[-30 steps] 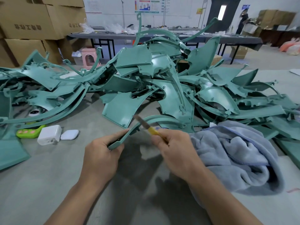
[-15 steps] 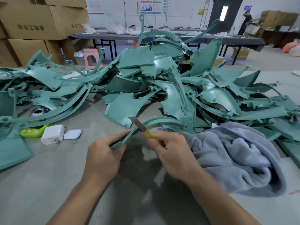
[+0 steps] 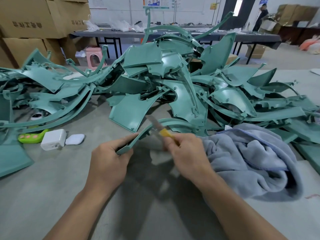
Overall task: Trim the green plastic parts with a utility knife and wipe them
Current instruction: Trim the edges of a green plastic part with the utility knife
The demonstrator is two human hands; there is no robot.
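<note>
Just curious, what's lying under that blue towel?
The towel rests on the grey table, its far edge against green parts. Anything beneath its folds is hidden.

The cardboard boxes (image 3: 27, 25) bore dark printed characters, too unclear to read; the wall poster's (image 3: 156, 2) print was too small.

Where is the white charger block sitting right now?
In the head view, the white charger block lies on the table's left side, between a lime green gadget and a small white case, left of the left hand.
</note>
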